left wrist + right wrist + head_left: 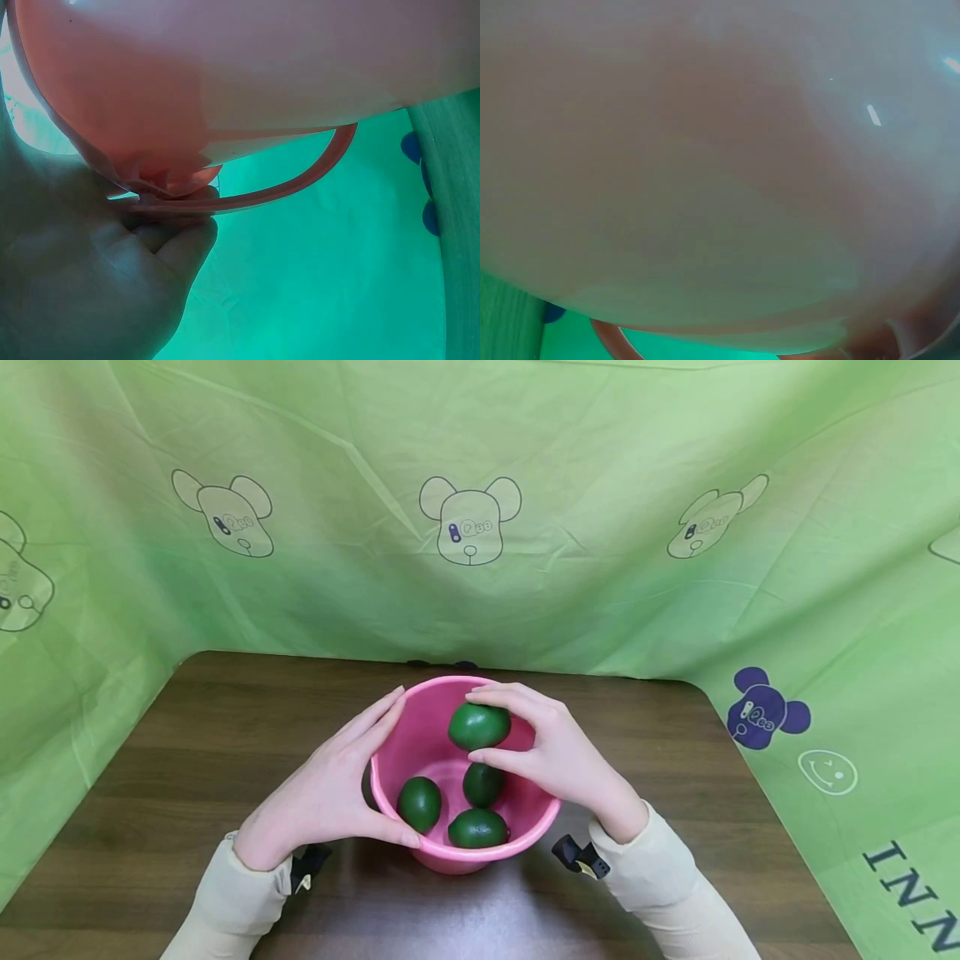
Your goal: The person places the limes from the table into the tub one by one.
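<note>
A pink bucket [384, 781] stands on the table at the middle of the head view. My left hand [330, 789] grips its left side, thumb along the near rim and fingers up by the far left rim. In the left wrist view that hand [142, 255] overlaps the bucket's curved handle [277, 191]. Over the bucket's opening, my right hand [551, 739] pinches a dark green lime [480, 727] between thumb and fingers. Lower inside lie a lime at the left [419, 803], a lime at the front [477, 828] and a partly hidden lime [483, 785].
The brown wooden table [225, 735] spreads around the bucket. A green cloth [337, 568] printed with bear heads hangs behind it and along both sides. Each wrist carries a small black device, such as the one by the right sleeve [581, 857].
</note>
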### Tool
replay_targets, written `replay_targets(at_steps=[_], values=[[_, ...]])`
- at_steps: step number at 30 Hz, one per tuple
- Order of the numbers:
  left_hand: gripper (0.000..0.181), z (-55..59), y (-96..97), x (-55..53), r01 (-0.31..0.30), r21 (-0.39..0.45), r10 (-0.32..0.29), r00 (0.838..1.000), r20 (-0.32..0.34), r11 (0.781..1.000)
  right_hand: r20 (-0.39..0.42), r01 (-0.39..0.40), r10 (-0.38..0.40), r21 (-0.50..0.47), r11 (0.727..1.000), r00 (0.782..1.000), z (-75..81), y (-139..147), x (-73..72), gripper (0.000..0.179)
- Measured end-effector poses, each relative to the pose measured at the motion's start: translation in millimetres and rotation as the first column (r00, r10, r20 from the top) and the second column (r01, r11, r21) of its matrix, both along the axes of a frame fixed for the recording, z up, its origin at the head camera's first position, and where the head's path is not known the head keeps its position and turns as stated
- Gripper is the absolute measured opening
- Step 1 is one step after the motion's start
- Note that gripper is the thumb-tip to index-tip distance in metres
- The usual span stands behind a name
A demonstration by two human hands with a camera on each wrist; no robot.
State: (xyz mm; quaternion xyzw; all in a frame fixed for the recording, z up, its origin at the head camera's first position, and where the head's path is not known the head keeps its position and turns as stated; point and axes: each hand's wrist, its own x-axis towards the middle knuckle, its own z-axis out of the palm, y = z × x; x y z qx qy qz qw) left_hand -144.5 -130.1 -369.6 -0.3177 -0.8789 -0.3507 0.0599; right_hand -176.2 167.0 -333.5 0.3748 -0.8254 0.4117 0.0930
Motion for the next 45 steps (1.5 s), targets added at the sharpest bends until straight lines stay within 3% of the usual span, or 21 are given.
replay_targets(at_steps=[16, 24, 45], values=[[0.139, 0.4, 0.6, 0.7, -0.007, -0.005, 0.007, 1.0, 0.007, 1.0, 0.021, -0.012, 0.012, -0.004, 1.0, 1.0, -1.1, 1.6, -0.5, 0.059], [0.139, 1.0, 0.5, 0.4, -0.005, -0.001, 0.005, 1.0, 0.0, 1.0, -0.027, 0.019, -0.018, 0.037, 0.999, 0.999, -0.1, 1.1, -0.8, 0.06], [0.14, 1.6, 2.1, 1.0, 0.002, -0.01, -0.002, 1.0, -0.005, 1.0, 0.01, 0.029, -0.029, 0.061, 0.998, 1.0, -4.2, 2.2, 0.5, 0.063]])
